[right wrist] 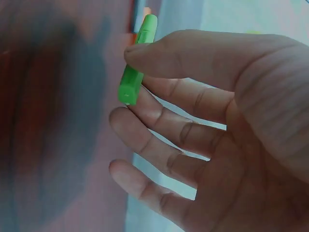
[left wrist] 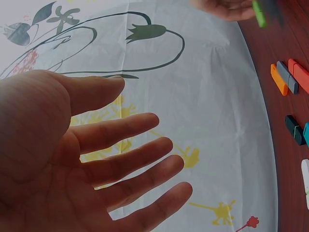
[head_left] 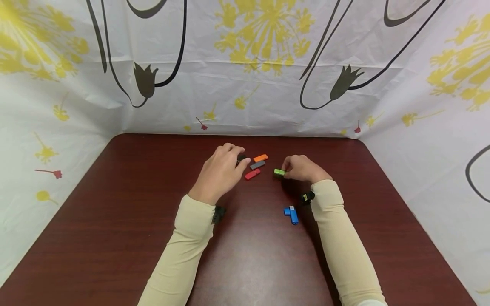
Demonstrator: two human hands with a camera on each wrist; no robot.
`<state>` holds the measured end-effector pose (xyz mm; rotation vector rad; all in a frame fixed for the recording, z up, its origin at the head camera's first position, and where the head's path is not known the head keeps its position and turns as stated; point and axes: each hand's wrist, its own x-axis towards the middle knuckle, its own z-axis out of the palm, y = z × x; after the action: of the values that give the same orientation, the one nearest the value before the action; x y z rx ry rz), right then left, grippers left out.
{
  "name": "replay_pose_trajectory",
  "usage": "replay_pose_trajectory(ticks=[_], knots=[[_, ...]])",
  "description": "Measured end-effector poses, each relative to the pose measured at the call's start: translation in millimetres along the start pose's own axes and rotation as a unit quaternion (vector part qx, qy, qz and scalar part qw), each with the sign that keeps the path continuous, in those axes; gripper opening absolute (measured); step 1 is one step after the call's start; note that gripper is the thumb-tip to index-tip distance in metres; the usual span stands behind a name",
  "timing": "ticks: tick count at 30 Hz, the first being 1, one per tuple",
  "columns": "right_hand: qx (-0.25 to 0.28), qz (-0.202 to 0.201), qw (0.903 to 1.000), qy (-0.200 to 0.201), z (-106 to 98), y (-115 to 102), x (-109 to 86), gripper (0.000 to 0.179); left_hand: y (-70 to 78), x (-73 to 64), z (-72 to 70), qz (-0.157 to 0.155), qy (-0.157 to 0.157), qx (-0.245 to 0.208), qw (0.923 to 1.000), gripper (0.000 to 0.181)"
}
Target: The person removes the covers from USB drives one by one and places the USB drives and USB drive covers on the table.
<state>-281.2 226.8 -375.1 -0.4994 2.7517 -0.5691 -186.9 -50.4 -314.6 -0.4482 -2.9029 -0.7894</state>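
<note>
Between the thumb and fingers of my right hand (head_left: 302, 168) is a green USB stick (right wrist: 137, 65), pinched just over the table. My left hand (left wrist: 104, 159) has its fingers spread apart and holds nothing. It hovers left of a red stick (head_left: 252, 174), a grey one (head_left: 257, 164) and an orange one (head_left: 260, 158). A black stick (left wrist: 294, 129) is partly covered by that hand in the head view. Teal (left wrist: 306, 133) and white (left wrist: 306, 181) pieces show only at the left wrist view's edge.
Nearer the front, a blue USB stick (head_left: 294, 216) lies with its metal plug bare, its blue cap (head_left: 286, 211) beside it. The dark red-brown table (head_left: 95, 212) meets a white patterned sheet (head_left: 229, 97) at the back and sides.
</note>
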Motion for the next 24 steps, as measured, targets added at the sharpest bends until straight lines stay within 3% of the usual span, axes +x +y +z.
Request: replay_pose_trajectory(ticks=[12, 24], knots=[[-0.006, -0.067, 0.9954, 0.068, -23.2, -44.9, -23.7, 0.016, 2.2, 0.9, 0.7, 0.007, -0.007, -0.007, 0.9999, 0.047], [-0.005, -0.140, 0.9860, 0.090, -27.8, -87.3, -46.7, 0.019, 5.2, 0.8, 3.3, 0.023, -0.030, -0.027, 0.9989, 0.051]])
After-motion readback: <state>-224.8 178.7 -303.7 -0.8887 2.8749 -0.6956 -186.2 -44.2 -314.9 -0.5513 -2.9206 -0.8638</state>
